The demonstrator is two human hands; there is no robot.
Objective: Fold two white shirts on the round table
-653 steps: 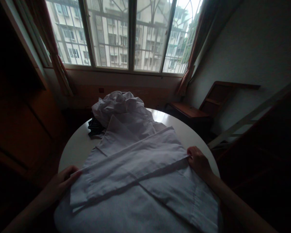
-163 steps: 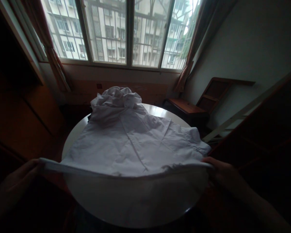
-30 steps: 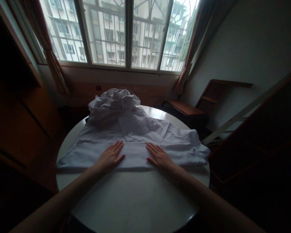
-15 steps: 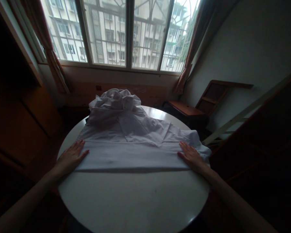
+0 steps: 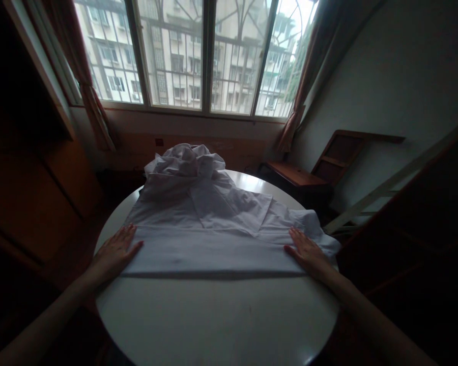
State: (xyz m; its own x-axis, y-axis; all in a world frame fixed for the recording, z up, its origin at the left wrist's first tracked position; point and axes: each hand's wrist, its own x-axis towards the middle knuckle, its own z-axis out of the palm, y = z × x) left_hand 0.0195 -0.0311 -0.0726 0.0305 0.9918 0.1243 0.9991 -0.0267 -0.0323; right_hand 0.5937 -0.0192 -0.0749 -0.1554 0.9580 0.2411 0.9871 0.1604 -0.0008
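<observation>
A white garment [image 5: 213, 251] with what looks like a patch pocket [image 5: 232, 206] lies across a round white table [image 5: 221, 315]. Its near part forms a flat, straight-edged band, while the far part is bunched into a crumpled heap [image 5: 187, 160]. My left hand [image 5: 116, 251] rests palm down at the left end of the band, thumb spread away from the fingers. At the right end, my right hand [image 5: 307, 251] also lies flat on the cloth with its fingers stretched out. Neither hand grips the fabric.
Behind the table is a barred window [image 5: 206, 61] with tied curtains [image 5: 93, 112]. A wooden chair [image 5: 301, 173] stands at the back right, near a pale slanted frame [image 5: 370, 206]. Wooden cabinets [image 5: 57, 188] stand on the left.
The whole view has shifted slightly, so everything sits a little lower and further right. Both hands keep their places on the garment, which looks the same.
</observation>
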